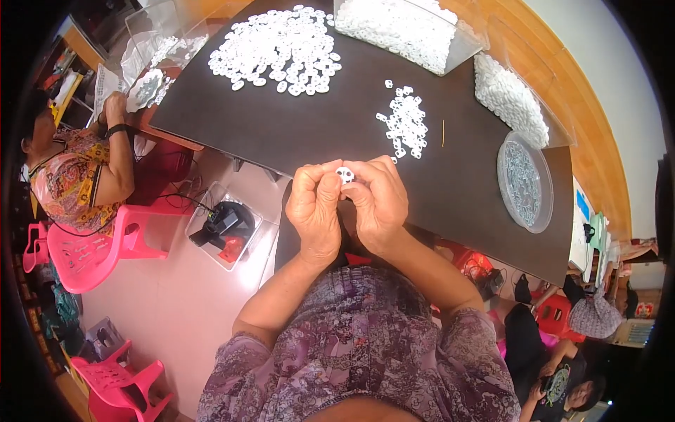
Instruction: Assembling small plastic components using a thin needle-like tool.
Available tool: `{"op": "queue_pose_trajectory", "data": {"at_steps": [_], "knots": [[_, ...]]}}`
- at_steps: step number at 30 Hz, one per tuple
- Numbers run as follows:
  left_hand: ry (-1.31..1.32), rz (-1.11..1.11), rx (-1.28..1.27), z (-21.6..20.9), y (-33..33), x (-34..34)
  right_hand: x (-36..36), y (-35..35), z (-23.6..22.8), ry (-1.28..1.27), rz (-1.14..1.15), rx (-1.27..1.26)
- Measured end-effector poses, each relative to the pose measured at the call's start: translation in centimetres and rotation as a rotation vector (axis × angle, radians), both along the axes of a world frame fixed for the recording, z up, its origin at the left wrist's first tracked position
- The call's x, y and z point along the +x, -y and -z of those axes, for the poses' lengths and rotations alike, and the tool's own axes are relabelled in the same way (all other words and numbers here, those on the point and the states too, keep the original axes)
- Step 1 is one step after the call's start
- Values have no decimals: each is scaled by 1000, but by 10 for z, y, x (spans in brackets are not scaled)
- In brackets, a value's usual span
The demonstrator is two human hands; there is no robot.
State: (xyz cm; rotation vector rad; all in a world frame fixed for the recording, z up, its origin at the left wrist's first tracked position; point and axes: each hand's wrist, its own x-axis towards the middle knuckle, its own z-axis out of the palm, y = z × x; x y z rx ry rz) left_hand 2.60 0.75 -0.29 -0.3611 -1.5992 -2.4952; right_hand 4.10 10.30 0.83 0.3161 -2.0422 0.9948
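Note:
Close in front of my chest, at the table's near edge, both hands meet around a small white plastic piece [344, 174] with dark round holes. The thumb and fingers of my left hand [313, 211] pinch it from one side. My right hand [381, 205] grips the other side, its fingers curled. Fingertips cover part of the piece. Beyond my hands on the dark table [337, 126] lies a small heap of little white pieces [406, 125]. A larger heap of white oval pieces [274, 53] spreads farther back to the left.
A round clear tub [547, 214] of small metal screws [519, 179] stands at the right. Clear bins [460, 49] of white pieces line the far edge. A thin yellowish stick [443, 133] lies nearby. A co-worker [81, 169] sits left near a pink chair [81, 257]; another person [555, 387] is lower right.

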Motion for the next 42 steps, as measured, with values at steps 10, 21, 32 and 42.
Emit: {"op": "queue_pose_trajectory", "data": {"at_steps": [10,21,32,42], "knots": [[-28,-45,-57,5,0,-1,-3,1,1,-68,6,51],[60,-75,-27,3,-2,-1,-9,4,5,-96,12,89],[33,-76,11,-3,0,10,-4,10,1,-110,2,29],[-124,-176,-82,-2,2,8,-4,11,3,-149,-14,20]]}}
